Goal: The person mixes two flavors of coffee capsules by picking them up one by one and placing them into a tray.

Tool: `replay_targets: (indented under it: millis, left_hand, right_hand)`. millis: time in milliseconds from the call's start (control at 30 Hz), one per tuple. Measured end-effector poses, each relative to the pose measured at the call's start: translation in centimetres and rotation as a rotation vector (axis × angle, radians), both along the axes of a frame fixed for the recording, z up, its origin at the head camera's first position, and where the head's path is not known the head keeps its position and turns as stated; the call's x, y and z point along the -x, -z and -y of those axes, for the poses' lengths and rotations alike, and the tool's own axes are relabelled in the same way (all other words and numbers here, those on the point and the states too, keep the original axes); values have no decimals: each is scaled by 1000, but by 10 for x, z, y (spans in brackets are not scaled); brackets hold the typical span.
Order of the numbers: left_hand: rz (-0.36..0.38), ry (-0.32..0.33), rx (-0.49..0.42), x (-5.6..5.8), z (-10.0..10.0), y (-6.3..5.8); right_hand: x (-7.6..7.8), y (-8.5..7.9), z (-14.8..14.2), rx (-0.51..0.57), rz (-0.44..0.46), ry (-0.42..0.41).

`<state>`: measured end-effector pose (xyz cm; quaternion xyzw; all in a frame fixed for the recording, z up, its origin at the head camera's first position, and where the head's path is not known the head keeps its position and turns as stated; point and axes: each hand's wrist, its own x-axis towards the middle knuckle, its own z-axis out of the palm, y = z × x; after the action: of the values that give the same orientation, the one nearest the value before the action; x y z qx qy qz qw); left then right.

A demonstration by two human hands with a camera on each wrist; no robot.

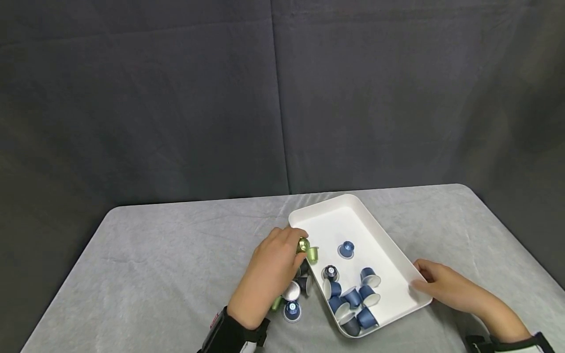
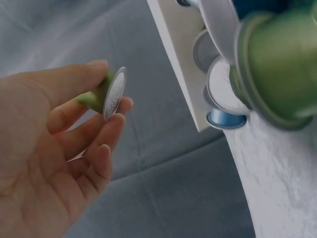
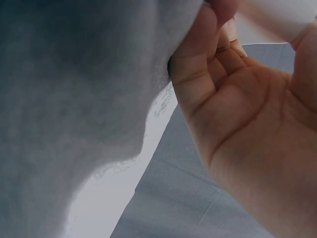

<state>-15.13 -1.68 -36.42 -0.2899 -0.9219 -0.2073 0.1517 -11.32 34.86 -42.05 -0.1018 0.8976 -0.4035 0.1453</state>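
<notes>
My left hand [image 1: 271, 274] is over the left wall of a white tray [image 1: 393, 274]. In the left wrist view its thumb and fingers pinch a green coffee capsule [image 2: 96, 96] with a silver lid. A second green capsule [image 1: 313, 255] shows just beside the fingertips in the head view. At the tray's right edge, near the front corner, my right hand [image 1: 448, 287] grips the rim, thumb on the inside. Blue capsules [image 1: 366, 317] bunch in the tray's near left part, and one blue capsule [image 1: 346, 249] stands apart farther back.
Outside the tray, beneath and beside the left wrist, lie a blue capsule [image 1: 292, 311], a silver-lidded capsule [image 1: 291, 291], dark capsules [image 1: 304, 283] and a green one [image 1: 276, 303]. A grey cloth [image 1: 154, 274] covers the table; a dark curtain [image 1: 198, 108] hangs behind.
</notes>
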Motion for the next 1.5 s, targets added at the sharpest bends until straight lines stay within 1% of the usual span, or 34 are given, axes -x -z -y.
replay_targets:
  millis: [200,367,433,500,567,767,933,1200,1500]
  left_hand:
    - [-33,55,56,-7,-8,-1]
    - [0,122,126,-14,-19,-1]
    - [-1,155,147,-18,-24,0]
    - [-19,185,169,-21,-29,1]
    - [-50,201,188,-23,-32,3]
    - [-146,225,256,-28,-38,10]
    - [-191,242,278,-31,-41,15]
    - [-199,243,287,-34,-44,20]
    - [-193,237,318,-32,-45,25]
  right_hand:
    - [-1,0,0,8,-2,-5]
    - [-1,-2,0,9,-5,-11]
    - [-1,-2,1,7,-7,-11]
    - [-1,-2,1,9,-6,-10]
    - [-1,-3,1,9,-8,-12]
    - [-1,-2,1,8,-3,-2]
    - [-1,0,1,17,-11,-11]
    - [0,0,0,32,-11,-19]
    - [0,-1,0,21,8,-4]
